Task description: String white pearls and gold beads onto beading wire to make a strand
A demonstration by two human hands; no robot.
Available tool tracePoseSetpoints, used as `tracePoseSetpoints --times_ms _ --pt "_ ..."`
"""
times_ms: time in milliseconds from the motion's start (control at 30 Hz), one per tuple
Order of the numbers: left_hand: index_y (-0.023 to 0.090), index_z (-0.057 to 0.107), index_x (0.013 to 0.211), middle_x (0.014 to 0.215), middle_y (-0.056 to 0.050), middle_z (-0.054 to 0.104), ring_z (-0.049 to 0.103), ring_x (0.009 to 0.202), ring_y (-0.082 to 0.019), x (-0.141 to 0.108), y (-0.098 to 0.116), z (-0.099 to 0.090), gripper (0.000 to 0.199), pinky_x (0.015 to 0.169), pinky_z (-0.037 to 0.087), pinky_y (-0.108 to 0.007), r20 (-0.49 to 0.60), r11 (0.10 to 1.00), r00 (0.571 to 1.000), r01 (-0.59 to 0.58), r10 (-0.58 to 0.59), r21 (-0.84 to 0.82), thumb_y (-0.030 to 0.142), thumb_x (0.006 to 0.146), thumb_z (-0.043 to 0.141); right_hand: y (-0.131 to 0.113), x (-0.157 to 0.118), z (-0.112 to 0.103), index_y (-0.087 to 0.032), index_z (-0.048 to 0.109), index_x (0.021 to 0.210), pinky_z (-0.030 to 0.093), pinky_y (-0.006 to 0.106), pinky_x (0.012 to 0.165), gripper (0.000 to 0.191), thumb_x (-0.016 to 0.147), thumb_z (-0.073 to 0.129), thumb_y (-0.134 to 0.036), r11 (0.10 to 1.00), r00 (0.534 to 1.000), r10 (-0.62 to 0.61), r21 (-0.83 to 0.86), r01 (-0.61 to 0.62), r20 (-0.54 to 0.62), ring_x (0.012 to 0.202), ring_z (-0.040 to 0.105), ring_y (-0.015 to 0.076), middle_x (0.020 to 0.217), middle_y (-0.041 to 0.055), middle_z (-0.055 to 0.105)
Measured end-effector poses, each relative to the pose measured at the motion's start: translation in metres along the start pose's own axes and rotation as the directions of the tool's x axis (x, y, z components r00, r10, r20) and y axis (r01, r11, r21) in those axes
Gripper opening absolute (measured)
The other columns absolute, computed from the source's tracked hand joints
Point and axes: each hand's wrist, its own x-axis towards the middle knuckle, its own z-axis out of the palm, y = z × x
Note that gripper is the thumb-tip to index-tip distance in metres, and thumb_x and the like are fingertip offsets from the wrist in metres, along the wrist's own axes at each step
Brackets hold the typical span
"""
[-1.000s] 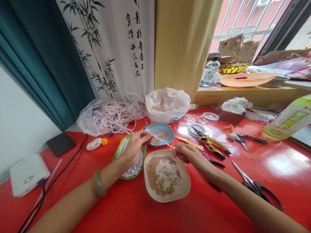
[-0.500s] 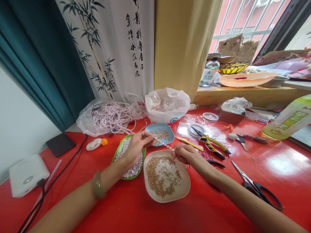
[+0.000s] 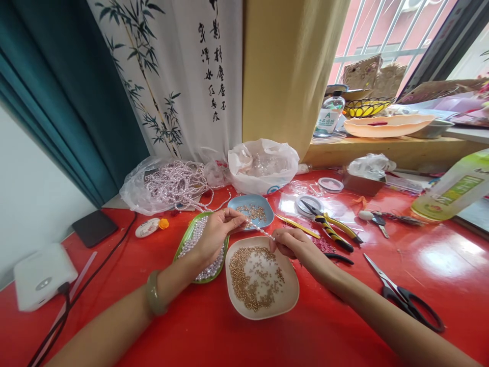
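Note:
A short string of beads (image 3: 259, 228) is stretched between my two hands, above the far rim of a cream dish (image 3: 263, 313). My left hand (image 3: 218, 230) pinches its left end between thumb and fingertips. At the other end, my right hand (image 3: 289, 242) is closed on the string with fingers curled. Small gold beads (image 3: 240, 278) lie in the cream dish. Beneath my left hand is a green tray (image 3: 179, 248) of white pearl beads (image 3: 208, 270), partly hidden by the hand. Behind the string, a blue dish (image 3: 250, 200) holds some gold beads.
Yellow-black pliers (image 3: 328, 224), yellow tweezers (image 3: 298, 225) and scissors (image 3: 405, 295) lie to the right. Bead strands (image 3: 175, 183) spill from a plastic bag at the back left, next to a white bag (image 3: 263, 168). A black cable (image 3: 103, 260) crosses the left side.
My left hand has shifted very slightly to the right along the string. My right hand has hardly moved, and both keep their hold.

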Motion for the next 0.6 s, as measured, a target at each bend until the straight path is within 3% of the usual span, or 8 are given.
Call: tracePoseSetpoints --times_ms 300,600 --pt "0.013 0.059 0.064 0.065 0.000 0.058 0.054 0.065 -0.010 -0.0026 0.0010 0.0035 0.010 0.068 0.043 -0.023 0.013 0.999 1.000 -0.021 0.021 0.040 0.020 0.063 0.066 0.0019 -0.0008 -0.0003 -0.018 0.038 0.052 0.015 0.025 0.043 0.016 0.066 0.031 -0.018 0.998 0.999 -0.012 0.061 0.009 0.038 0.042 0.020 0.0076 0.044 -0.0063 0.027" --pt "0.013 0.059 0.064 0.065 0.000 0.059 0.054 0.063 -0.010 -0.0048 0.0026 0.0065 0.009 0.066 0.043 -0.024 0.036 0.998 0.999 -0.028 0.026 0.059 0.019 0.064 0.066 -0.0010 -0.0020 -0.0007 -0.015 0.051 0.057 0.014 0.024 0.043 0.022 0.071 0.035 -0.022 0.998 0.999 -0.052 0.026 0.052 -0.017 0.044 0.019 0.0079 0.047 -0.0066 0.024"
